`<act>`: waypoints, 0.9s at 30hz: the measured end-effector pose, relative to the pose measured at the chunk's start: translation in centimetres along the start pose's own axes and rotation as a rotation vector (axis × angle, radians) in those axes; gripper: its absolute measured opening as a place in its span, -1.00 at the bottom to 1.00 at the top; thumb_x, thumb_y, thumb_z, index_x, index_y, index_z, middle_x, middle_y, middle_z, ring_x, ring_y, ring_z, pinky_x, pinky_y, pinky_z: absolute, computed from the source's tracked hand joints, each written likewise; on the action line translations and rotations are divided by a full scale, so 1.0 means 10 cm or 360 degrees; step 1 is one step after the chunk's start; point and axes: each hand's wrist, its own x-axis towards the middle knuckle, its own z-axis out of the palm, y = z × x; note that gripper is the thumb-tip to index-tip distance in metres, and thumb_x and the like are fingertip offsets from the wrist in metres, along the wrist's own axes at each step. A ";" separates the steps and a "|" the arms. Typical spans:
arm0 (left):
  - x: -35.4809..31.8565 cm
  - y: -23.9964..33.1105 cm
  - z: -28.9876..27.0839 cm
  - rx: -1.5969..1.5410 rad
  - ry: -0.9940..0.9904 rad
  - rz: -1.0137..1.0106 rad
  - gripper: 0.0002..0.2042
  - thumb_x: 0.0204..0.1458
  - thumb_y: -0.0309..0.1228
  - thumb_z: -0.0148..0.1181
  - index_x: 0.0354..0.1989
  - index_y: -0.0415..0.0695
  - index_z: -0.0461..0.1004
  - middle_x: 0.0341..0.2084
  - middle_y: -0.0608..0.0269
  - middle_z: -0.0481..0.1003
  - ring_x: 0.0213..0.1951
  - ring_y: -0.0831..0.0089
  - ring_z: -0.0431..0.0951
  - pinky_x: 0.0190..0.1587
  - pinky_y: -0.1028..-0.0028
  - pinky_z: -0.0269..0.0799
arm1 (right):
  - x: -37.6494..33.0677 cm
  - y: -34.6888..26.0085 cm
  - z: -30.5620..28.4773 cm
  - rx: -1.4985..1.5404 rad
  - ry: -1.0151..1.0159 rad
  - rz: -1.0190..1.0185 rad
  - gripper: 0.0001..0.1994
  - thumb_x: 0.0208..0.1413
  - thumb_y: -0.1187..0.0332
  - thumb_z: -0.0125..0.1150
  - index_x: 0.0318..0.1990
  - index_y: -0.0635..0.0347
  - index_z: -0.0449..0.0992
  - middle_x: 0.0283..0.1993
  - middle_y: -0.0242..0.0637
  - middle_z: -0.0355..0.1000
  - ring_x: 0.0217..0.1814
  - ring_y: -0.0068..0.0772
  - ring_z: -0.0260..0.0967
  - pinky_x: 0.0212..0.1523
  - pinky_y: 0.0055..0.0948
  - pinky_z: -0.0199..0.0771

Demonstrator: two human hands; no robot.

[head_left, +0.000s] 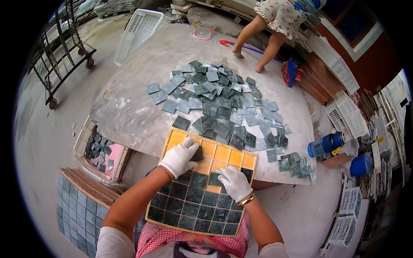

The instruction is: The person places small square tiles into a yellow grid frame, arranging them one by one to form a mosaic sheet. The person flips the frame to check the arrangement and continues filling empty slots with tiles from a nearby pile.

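A yellow grid tray (pixel 209 150) lies tilted across my lap and against the table edge. Dark green square stone tiles (pixel 190 209) fill its near rows, while most far cells show bare yellow. My left hand (pixel 178 158), in a white knit glove, is closed on a dark tile (pixel 198 154) over the far left cells. My right hand (pixel 235 183), gloved too, has its fingers curled at the right edge of another green tile (pixel 214 180) in the middle of the tray. An uncovered yellow cell shows just below that tile.
Loose green tiles (pixel 211 76) are heaped on the grey table (pixel 129 116). A person (pixel 270 32) stands barefoot on its far side near a toy (pixel 291 73). A crate of tile pieces (pixel 112 167) and stacked tile sheets (pixel 79 208) sit left; blue water jugs (pixel 325 144) stand right.
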 end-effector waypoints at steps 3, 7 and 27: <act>0.01 0.02 -0.03 -0.0063 -0.0019 0.0001 -0.49 -0.22 -0.35 0.32 -0.02 -0.17 0.35 -0.08 0.05 0.34 -0.13 0.01 0.45 -0.12 0.22 0.42 | -0.01 0.00 0.05 -0.0044 -0.0046 0.0085 -0.78 0.04 0.34 0.14 -0.15 0.15 0.51 -0.30 -0.18 0.39 -0.24 -0.13 0.40 -0.25 -0.26 0.41; -0.09 -0.02 0.00 -0.0080 0.0065 0.0105 -0.48 -0.21 -0.35 0.32 -0.02 -0.19 0.34 -0.10 0.05 0.35 -0.13 0.01 0.44 -0.12 0.22 0.41 | -0.11 -0.12 0.14 -0.0247 -0.0122 0.0229 -0.77 0.07 0.30 0.13 -0.13 0.13 0.46 -0.15 -0.21 0.37 -0.21 -0.14 0.43 -0.24 -0.24 0.46; -0.09 -0.08 0.05 -0.0240 0.0302 0.0357 -0.21 -0.25 -0.45 0.36 0.25 -0.15 0.11 0.00 -0.06 0.33 -0.01 -0.01 0.40 -0.01 0.25 0.39 | 0.15 -0.34 0.15 0.0339 0.0062 0.0321 -0.61 -0.07 0.25 0.33 -0.08 0.22 0.47 -0.11 -0.17 0.42 -0.18 -0.23 0.44 -0.21 -0.35 0.47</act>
